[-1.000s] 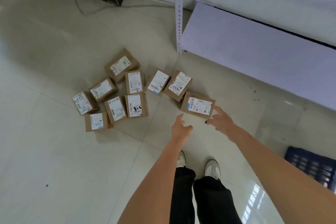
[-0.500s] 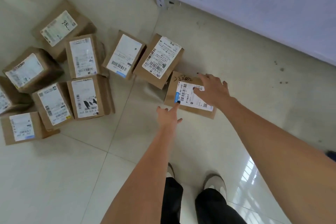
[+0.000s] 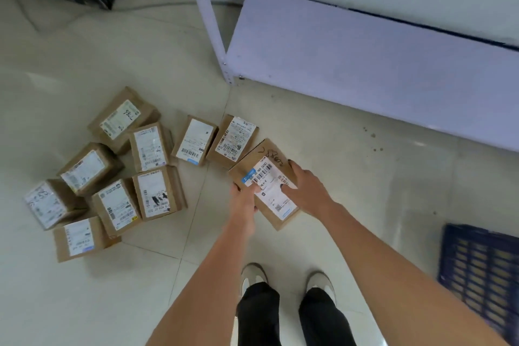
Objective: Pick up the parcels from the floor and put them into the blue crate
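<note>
Head view
Parcel [image 3: 264,181]: brown cardboard box, flat white label, black scrawl; between both hands, above the glossy tiled floor [image 3: 351,177].
Left hand [image 3: 243,199]: fingers curled on near-left edge.
Right hand [image 3: 304,191]: thumb on label, fingers wrapping far-right side.
Other parcels [image 3: 112,177]: clustered left of the hands.
Blue crate [image 3: 481,270]: latticed plastic, right of right forearm.
</note>
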Available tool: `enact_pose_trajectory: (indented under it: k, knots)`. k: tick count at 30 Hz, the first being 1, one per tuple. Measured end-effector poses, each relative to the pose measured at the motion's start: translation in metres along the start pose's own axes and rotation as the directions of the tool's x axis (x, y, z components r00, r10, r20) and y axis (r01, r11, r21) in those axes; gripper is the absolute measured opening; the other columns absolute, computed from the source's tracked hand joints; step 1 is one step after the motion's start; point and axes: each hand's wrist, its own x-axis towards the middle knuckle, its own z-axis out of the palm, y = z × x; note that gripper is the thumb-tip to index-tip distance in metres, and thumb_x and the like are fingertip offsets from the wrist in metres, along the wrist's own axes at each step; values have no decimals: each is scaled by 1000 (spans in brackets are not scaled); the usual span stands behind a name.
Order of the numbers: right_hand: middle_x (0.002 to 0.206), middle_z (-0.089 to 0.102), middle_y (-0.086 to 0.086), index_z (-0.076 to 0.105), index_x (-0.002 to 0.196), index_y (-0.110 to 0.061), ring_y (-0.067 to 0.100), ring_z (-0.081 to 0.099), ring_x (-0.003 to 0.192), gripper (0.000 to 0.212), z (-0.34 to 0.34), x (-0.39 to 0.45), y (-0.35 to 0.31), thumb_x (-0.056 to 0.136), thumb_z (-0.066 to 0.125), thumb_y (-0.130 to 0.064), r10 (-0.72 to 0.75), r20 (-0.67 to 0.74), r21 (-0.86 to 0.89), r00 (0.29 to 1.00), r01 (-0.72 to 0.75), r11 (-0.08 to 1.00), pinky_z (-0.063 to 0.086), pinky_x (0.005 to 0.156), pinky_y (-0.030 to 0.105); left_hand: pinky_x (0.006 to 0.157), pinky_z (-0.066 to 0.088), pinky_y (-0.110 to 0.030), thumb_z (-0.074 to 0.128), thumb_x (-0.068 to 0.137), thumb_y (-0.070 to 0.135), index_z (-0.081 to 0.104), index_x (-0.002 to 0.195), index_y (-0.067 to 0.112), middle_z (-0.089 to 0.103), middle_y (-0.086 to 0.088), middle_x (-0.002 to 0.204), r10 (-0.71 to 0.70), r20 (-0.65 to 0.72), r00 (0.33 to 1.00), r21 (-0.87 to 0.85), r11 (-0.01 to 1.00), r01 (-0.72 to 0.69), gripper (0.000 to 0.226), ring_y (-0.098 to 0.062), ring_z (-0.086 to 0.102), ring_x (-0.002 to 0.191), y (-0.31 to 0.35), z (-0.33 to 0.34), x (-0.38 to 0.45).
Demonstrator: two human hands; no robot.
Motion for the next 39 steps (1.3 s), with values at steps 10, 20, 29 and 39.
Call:
enact_pose_trajectory:
  k: [10,20,29,39]
  knots:
    - [128,43,5,13,150,-30,19,50,107,69,-121,-265,-34,92,48,-38,86,-258,251,962,-19,968,48,82,27,66,49,-28,50,82,-7,47,126,11,67,-9,106,185,265,946,308,914,-265,48,-19,63,90,59,5,-249]
    - [115,42,-1,16,150,-29,14,51,99,66,-146,-495,62,92,49,-29,198,-359,516,912,17,856,48,83,25,64,48,-23,55,84,-6,32,144,24,61,-8,120,278,484,829,385,784,-488,71,-22,61,95,-23,42,-465]
    - [132,53,7,23,148,-29,22,56,112,64,-154,-668,207,91,51,-27,252,-438,635,863,98,766,52,93,35,71,48,-19,54,92,6,25,146,26,48,-1,137,406,628,664,303,658,-689,65,-16,55,106,-167,98,-645]
    - [140,49,6,12,149,-36,30,52,122,71,-239,-722,323,91,52,-28,327,-440,736,836,128,665,45,103,46,71,47,-23,47,95,8,19,147,33,41,0,145,344,734,586,269,646,-715,64,-12,49,105,-232,213,-730]
